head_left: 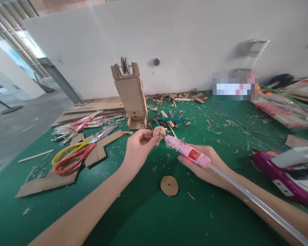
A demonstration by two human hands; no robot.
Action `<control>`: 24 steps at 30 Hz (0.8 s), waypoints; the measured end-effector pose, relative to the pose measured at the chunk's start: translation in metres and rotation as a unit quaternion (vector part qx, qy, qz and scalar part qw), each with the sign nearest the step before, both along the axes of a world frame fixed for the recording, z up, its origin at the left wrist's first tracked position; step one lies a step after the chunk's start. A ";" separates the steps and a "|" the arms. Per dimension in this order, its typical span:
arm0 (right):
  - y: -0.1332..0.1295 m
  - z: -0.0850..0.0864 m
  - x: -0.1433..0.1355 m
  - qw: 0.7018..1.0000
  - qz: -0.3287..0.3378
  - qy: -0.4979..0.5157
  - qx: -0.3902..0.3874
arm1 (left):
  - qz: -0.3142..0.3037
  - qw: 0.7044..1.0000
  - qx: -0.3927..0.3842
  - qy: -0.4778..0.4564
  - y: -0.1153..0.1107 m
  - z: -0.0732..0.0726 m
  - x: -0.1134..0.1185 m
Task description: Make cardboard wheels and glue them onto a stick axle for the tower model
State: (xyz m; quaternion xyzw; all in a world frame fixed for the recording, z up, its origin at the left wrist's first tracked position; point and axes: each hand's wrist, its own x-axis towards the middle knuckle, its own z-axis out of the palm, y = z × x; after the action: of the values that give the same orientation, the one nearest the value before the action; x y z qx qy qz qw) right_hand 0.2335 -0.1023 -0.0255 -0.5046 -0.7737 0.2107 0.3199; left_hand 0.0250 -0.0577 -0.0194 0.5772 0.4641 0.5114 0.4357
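Observation:
Between thumb and fingers, my left hand [141,145] pinches a small round cardboard disc [158,131] with a short pale piece at its upper edge. My right hand [205,164] grips a pink hot glue gun [184,149], whose tip is close to the disc; whether they touch I cannot tell. A long clear glue stick [251,198] runs out of the gun's back, over my right forearm. Below and between the hands, a second cardboard disc [169,186] with a centre hole lies flat on the green table [133,218].
A cardboard tower [132,95] with a wheel on top stands behind my left hand. Scissors [79,150] with yellow and red handles rest on cardboard scraps at left. Teal-handled pliers [171,120] lie beyond the hands. A purple-and-grey appliance [287,171] sits at right.

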 end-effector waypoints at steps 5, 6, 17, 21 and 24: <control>0.001 -0.001 0.000 1.000 0.001 0.002 -0.002 | -0.008 1.000 -0.002 0.019 0.000 -0.001 0.000; 0.000 0.000 0.000 1.000 0.000 0.004 -0.004 | -0.012 1.000 -0.004 0.021 0.000 -0.001 0.000; 0.002 -0.002 0.000 0.999 -0.006 0.003 0.033 | -0.005 1.000 -0.010 0.006 0.000 0.001 0.000; 0.002 -0.004 0.000 1.000 0.007 0.004 0.025 | -0.003 1.000 -0.014 0.017 0.000 0.003 0.000; 0.001 -0.004 0.000 1.000 0.007 0.007 0.021 | -0.008 0.999 -0.013 0.028 -0.001 0.001 0.001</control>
State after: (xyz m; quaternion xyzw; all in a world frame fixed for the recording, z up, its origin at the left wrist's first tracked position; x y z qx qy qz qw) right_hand 0.2336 -0.1009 -0.0292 -0.4912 -0.7789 0.2004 0.3345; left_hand 0.0256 -0.0583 -0.0180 0.5889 0.4782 0.4856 0.4344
